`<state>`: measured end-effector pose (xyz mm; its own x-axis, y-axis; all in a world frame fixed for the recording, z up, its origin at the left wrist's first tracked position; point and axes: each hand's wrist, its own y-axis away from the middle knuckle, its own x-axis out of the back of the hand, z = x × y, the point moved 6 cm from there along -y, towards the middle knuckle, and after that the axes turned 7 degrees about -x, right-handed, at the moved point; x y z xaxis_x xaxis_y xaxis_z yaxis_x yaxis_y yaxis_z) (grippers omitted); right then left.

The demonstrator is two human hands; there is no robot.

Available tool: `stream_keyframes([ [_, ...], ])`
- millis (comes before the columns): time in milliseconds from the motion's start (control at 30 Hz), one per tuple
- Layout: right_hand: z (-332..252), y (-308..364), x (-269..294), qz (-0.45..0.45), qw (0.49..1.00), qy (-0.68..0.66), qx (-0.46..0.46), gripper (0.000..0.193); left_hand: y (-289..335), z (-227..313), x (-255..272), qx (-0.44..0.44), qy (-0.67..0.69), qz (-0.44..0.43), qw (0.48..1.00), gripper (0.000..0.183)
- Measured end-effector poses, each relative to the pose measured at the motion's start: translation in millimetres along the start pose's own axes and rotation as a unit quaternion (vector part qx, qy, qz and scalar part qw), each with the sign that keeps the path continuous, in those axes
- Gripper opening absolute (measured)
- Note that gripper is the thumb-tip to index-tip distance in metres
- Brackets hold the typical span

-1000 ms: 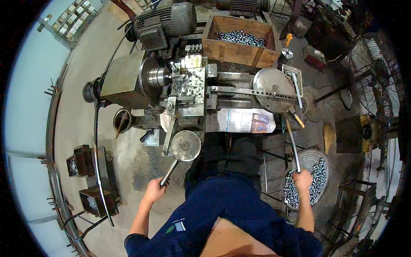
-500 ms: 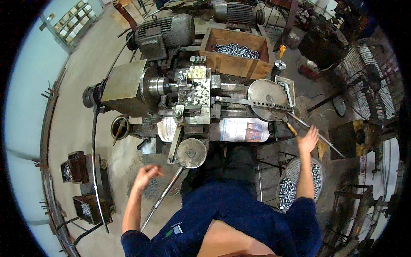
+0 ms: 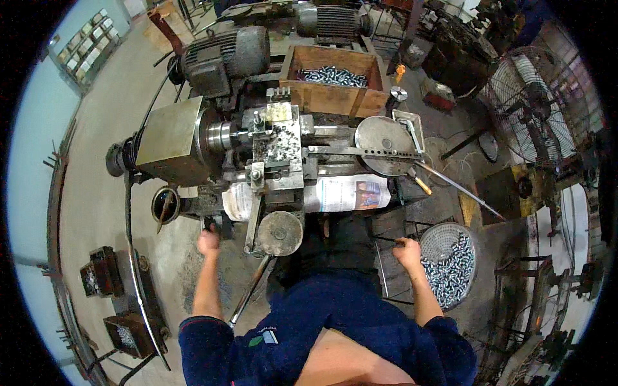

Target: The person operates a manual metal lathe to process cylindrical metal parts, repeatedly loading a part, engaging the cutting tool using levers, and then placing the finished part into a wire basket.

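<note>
My left hand point(image 3: 208, 243) is closed at the front left edge of the lathe-like machine point(image 3: 278, 145). A dark bit shows at its fingertips, too small to name. My right hand point(image 3: 407, 251) is closed in front of the machine, beside a round perforated basket point(image 3: 474, 260) of small shiny metal cylinders point(image 3: 445, 278). What its fingers hold, if anything, I cannot make out. Between my hands, a lever with a round disc point(image 3: 280, 233) and a metal bar handle point(image 3: 252, 289) reaches toward me. A larger disc point(image 3: 380, 138) with a long rod handle point(image 3: 460, 188) sits at the machine's right.
A wooden box point(image 3: 341, 98) of similar metal parts stands behind the machine, beside a motor point(image 3: 225, 58). Printed paper point(image 3: 344, 193) covers the front ledge. A pot with a brush point(image 3: 165, 206) hangs at left; metal bins point(image 3: 125, 334) stand below. A fan point(image 3: 531, 106) is at right.
My right hand has left the rod handle, moving left and toward me, and closed. My left hand has shifted forward to the machine's edge. The whole view has shifted slightly.
</note>
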<state>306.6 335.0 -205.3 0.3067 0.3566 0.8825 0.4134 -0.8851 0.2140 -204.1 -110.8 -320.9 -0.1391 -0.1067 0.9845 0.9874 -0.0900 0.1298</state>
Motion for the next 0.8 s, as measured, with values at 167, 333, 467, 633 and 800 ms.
stream_keyframes([
  [167, -23.9, -27.4, 26.1, 0.045, 0.994, 0.006, 0.100, 0.036, -13.6, -6.0, -11.3, -0.239, -0.051, -0.026, 0.969, 0.041],
  [333, -160.5, -72.8, 101.0, 0.085, 0.969, -0.009, 0.233, 0.034, -8.6, -22.3, 11.5, -0.200, -0.116, -0.081, 0.969, 0.034],
  [467, -317.0, -57.7, 113.8, 0.021, 0.919, -0.063, 0.388, 0.039, -8.2, -36.3, 49.0, -0.209, -0.028, -0.123, 0.970, 0.036],
  [633, -471.7, -26.2, 53.5, 0.055, 0.781, 0.011, 0.622, 0.033, 15.9, -62.9, 241.3, -0.202, 0.050, 0.098, 0.973, 0.036],
  [800, -539.1, -22.5, -23.0, 0.041, 0.744, 0.264, 0.612, 0.021, 38.4, -203.0, 301.4, -0.095, -0.063, 0.250, 0.961, 0.041],
])
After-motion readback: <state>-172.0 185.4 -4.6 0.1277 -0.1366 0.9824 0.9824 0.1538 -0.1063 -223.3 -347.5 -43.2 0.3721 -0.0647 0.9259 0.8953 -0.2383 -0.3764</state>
